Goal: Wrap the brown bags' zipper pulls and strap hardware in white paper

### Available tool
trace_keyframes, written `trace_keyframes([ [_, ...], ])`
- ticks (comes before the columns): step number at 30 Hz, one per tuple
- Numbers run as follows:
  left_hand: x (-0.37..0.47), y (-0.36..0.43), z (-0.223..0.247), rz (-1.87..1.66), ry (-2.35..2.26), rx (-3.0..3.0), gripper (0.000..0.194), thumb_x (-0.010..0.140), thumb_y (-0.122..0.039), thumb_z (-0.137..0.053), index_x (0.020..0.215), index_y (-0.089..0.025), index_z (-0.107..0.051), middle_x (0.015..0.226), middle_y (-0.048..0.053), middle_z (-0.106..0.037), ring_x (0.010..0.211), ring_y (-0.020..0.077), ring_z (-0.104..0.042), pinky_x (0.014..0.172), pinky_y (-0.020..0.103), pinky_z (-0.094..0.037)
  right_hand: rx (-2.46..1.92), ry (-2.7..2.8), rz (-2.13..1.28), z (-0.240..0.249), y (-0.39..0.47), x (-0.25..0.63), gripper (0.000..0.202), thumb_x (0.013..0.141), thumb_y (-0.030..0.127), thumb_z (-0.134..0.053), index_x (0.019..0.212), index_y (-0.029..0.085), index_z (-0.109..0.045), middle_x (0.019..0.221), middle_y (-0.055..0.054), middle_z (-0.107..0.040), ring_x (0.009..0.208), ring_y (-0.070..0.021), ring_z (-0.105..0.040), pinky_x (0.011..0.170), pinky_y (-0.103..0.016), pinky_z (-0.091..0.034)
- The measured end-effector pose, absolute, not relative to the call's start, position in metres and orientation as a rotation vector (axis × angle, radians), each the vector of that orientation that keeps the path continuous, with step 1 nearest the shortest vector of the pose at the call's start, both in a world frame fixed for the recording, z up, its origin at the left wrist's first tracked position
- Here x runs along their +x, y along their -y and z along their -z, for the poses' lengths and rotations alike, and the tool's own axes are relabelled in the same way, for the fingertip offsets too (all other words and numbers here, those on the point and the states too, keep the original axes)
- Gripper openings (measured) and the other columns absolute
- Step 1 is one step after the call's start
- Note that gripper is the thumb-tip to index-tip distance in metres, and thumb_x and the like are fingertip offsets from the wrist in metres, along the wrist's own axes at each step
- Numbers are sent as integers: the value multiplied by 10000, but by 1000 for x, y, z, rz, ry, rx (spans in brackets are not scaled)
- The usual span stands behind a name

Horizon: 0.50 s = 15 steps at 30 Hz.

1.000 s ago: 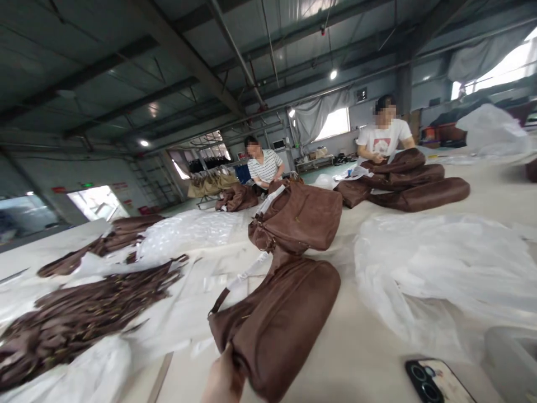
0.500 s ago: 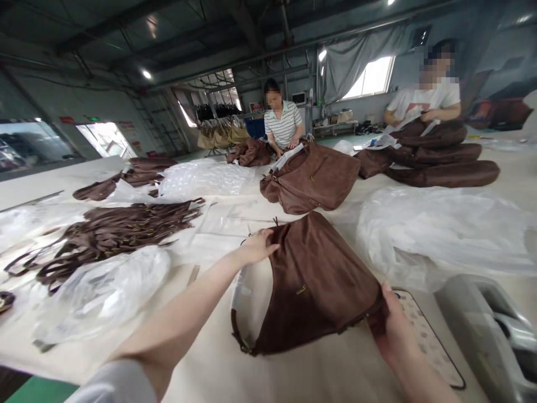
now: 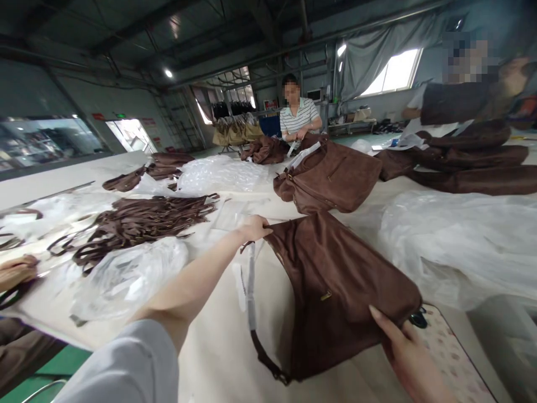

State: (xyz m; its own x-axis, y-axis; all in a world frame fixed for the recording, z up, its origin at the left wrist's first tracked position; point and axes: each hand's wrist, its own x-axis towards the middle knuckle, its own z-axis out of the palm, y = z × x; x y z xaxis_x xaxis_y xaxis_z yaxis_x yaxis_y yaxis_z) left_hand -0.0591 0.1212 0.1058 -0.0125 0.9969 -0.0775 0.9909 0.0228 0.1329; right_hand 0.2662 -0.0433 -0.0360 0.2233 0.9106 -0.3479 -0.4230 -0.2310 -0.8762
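Right hand (image 3: 400, 341): yours, thumb laid along the upper face of the bag, the other fingers partly hidden at its lower right edge; the edge is gripped between them.

Left hand (image 3: 253, 228): yours, fingers drawn together and clamped on the bag's upper left corner.

Brown bag (image 3: 339, 268): one, stretched between your two hands just over the table (image 3: 210, 358); soft, leather-like, smooth with a dull sheen, creased across the top; curved opening towards your left. A small gold-toned metal fitting (image 3: 326, 295) sits on its face.

Strap (image 3: 250, 285): one, hanging in a curve beside the opening; brown at the lower end, wrapped in white film above.

Phone (image 3: 451, 350): one, pale patterned back, dark rim, just beside your right hand.

Clear plastic bag (image 3: 130, 277): one, crumpled, beyond your left forearm.

Co-worker's hand (image 3: 19, 271): one, at the left edge; finger state cannot be told.

Brown straps (image 3: 155, 221): a heap, thin, tangled, with gold-toned fittings.

Plastic sheeting (image 3: 461, 240): translucent, rumpled, at right.

Second brown bag (image 3: 339, 173): one, suede-like, slumped, beyond yours.

Stacked brown bags (image 3: 482, 154): rounded, at far right.

Person in a striped shirt (image 3: 298, 117): across the table, hands at brown material.

Wall signs (image 3: 147, 122): red, lettering too small to read.
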Motion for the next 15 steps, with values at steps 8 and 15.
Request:
trace_keyframes([
  [8,-97,37,-102,7,-1933,2178,369,835,-438,-470,641,-181,-650,577,5,-619,542,127,-532,528,234,-336,-1471,1211,-769,38,22,296,871,748,599,-569,1453,195,-257,1413,-133,-439,1203,-339,-506,999,-494,-426],
  [15,-149,72,-17,-222,-1859,1814,321,863,-269,-391,744,-171,-673,710,31,-675,595,133,-600,550,215,-436,-1288,2001,152,71,23,282,559,804,503,-504,1235,149,-537,1395,-160,-431,1257,-370,-425,1037,-533,-347],
])
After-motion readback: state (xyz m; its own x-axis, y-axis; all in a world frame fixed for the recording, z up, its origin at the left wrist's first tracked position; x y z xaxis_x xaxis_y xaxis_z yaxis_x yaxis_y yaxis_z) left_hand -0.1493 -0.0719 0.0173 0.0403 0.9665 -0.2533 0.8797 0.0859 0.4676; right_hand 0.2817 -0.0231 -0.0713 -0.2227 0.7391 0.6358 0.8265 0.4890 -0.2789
